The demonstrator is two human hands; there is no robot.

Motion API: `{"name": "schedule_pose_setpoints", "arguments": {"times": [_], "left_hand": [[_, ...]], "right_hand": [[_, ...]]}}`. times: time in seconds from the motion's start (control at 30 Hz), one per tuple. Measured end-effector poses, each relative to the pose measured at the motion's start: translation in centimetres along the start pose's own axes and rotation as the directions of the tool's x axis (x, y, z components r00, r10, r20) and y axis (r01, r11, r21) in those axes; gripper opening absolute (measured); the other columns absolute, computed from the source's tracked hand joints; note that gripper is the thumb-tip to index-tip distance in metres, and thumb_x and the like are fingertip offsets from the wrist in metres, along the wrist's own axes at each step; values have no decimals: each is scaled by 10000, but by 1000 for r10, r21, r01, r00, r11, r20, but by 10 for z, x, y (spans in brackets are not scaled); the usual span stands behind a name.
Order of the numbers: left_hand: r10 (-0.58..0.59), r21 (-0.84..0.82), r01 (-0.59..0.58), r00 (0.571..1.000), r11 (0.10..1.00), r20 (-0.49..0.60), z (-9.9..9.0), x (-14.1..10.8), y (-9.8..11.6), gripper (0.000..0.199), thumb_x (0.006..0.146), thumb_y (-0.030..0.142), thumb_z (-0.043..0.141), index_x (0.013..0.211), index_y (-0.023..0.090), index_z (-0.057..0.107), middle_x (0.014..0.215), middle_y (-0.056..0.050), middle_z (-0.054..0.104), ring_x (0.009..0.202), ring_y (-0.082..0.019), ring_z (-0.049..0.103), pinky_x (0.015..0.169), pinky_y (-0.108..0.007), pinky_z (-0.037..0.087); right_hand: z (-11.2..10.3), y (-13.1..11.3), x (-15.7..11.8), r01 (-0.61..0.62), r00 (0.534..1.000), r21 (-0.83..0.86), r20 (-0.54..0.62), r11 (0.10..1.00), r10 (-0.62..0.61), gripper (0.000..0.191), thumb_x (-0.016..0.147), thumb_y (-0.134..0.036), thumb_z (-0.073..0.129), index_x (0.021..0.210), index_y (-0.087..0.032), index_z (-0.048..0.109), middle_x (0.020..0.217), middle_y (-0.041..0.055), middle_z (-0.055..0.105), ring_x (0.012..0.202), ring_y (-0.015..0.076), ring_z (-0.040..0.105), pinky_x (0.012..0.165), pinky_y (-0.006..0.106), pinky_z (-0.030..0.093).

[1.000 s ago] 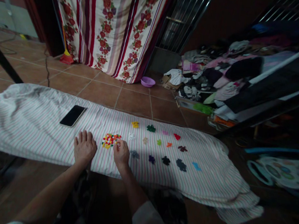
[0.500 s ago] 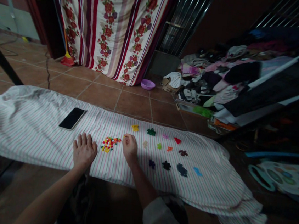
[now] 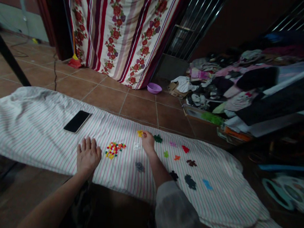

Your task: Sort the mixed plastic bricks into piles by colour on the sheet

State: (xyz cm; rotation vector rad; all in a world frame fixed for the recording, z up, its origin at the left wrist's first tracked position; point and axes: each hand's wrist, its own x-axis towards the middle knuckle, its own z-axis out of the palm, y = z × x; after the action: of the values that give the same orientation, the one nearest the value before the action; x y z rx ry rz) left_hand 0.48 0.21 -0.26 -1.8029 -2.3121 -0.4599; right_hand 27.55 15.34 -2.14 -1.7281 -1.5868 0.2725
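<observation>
My left hand lies flat on the striped cloth with its fingers spread and nothing in it. Just to its right is a mixed heap of small red, yellow, green, white and orange pieces. My right hand is pinched at the edge of a small yellow pile, seemingly on one small yellow piece; the fingertips hide most of it. Close by are a dark green pile, a white pile and a grey pile. My right forearm covers part of the cloth.
Farther right lie pink, red, brown, black and light blue piles. A phone rests on the cloth at left. Beyond are a purple basin and heaped clothes.
My right hand has moved from beside the mixed heap, with a yellow speck at its fingertips, right and away to the yellow pile. My left hand stays flat. The view has shifted slightly.
</observation>
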Motion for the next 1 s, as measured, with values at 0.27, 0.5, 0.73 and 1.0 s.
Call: {"name": "schedule_pose_setpoints", "arguments": {"times": [0.27, 0.5, 0.73, 1.0], "left_hand": [[5, 36, -5, 1000, 999, 3, 3, 1, -1, 552, 907, 332, 333, 1333, 33, 516, 1422, -241, 467, 1360, -383, 377, 1102, -551, 288], [-3, 46, 3, 1000, 999, 5, 3, 1, 0, 553, 903, 332, 335, 1335, 40, 518, 1419, -234, 475, 1357, -373, 385, 1102, -541, 292], [-9, 30, 9, 1000, 1000, 0, 4, 1, 0, 557, 901, 332, 333, 1336, 38, 517, 1422, -231, 473, 1364, -374, 375, 1111, -541, 280], [-9, 24, 9, 1000, 1000, -10, 4, 0, -1, 553, 899, 334, 337, 1335, 45, 517, 1422, -227, 475, 1364, -373, 373, 1107, -543, 283]], "right_hand": [[9, -8, 13, 198, 979, -78, 64, 977, -193, 373, 799, -55, 422, 978, -173, 727, 1009, 92, 699, 944, 193, 626, 885, 322, 483], [10, -6, 14, 324, 936, -163, 197, 932, -291, 482, 768, 21, 408, 1051, -192, 735, 1086, 82, 712, 1024, 213, 592, 940, 350, 440], [3, -5, 10, 315, 938, -168, 206, 934, -279, 468, 746, 3, 442, 1024, -221, 745, 1065, 68, 723, 1095, 228, 558, 966, 380, 425], [-10, -28, -2, 291, 954, -38, 89, 956, -287, 394, 774, -45, 422, 957, -189, 739, 1023, 77, 715, 1011, 213, 610, 968, 381, 454]]}}
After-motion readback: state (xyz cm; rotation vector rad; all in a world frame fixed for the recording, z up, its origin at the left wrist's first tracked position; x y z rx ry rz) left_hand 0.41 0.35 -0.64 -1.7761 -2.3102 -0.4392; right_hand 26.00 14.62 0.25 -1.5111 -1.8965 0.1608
